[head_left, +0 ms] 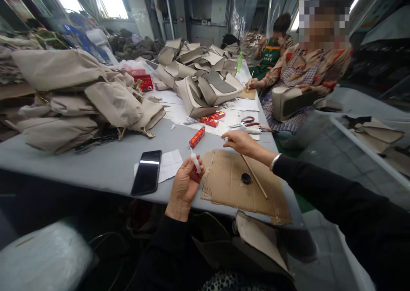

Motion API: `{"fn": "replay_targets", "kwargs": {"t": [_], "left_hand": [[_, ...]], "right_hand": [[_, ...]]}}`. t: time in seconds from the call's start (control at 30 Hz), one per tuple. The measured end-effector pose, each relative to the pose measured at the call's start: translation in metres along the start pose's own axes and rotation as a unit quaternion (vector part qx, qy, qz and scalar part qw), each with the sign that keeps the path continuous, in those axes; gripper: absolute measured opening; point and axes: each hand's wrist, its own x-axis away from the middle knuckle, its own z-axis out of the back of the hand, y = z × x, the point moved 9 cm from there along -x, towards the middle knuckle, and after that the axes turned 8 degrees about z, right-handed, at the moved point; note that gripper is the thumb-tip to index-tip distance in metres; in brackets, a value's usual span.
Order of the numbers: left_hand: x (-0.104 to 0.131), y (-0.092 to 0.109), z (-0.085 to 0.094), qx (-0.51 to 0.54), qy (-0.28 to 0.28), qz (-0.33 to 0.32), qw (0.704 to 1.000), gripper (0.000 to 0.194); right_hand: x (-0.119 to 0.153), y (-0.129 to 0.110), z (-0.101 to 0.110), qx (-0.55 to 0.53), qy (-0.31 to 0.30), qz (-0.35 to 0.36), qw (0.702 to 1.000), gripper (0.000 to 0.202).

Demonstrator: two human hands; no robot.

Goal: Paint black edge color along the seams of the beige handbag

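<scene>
My left hand (185, 182) is wrapped round a small white glue bottle (195, 163), its thin nozzle pointing up. Over the table to the right, my right hand (241, 144) has its thumb and forefinger pinched together; whatever is between them is too small to make out. Below it lies a sheet of brown cardboard (224, 184) with a thin wooden stick (256, 179) and a small black dish (246, 178) on it. Just beyond the bottle is a red box (196, 137). A beige bag piece (259, 235) rests at my lap, under the table edge.
A black phone (146, 173) lies left on white paper (171, 165). Red-handled scissors (248, 121) and more red boxes (213, 119) lie farther back. Beige bags (112, 103) are piled behind. At right, a co-worker (297, 69) holds a bag; a plastic bin (349, 154) stands nearby.
</scene>
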Motion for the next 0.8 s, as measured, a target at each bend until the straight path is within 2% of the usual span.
{"fn": "replay_targets", "kwargs": {"t": [0.1,0.17,0.3,0.43,0.57,0.63,0.7,0.8], "left_hand": [[0.002,0.002,0.004,0.022,0.007,-0.004,1.0,0.025],[0.002,0.003,0.007,0.028,0.018,-0.007,0.999,0.022],[0.003,0.004,0.013,0.013,0.048,-0.011,0.999,0.018],[0.004,0.006,0.01,-0.002,0.057,-0.018,0.998,0.019],[0.004,0.005,0.006,-0.015,0.064,-0.003,0.998,0.019],[0.003,0.004,0.008,-0.016,0.076,0.004,0.997,0.023],[0.003,0.004,0.009,-0.015,0.086,0.011,0.996,0.026],[0.004,0.003,0.014,-0.01,0.115,0.023,0.993,0.024]], "right_hand": [[-0.009,0.007,-0.01,-0.035,0.02,-0.02,0.999,0.021],[-0.017,0.008,-0.008,-0.061,0.032,-0.016,0.997,0.02],[-0.019,0.021,0.019,-0.093,0.098,-0.025,0.991,0.031],[0.019,0.059,0.047,-0.093,0.178,-0.094,0.975,0.034],[0.073,0.103,0.047,-0.066,0.208,-0.171,0.961,0.035],[0.09,0.124,0.045,-0.041,0.208,-0.2,0.957,0.035],[0.096,0.143,0.049,-0.009,0.201,-0.215,0.956,0.033],[0.078,0.166,0.063,0.043,0.171,-0.206,0.962,0.031]]}}
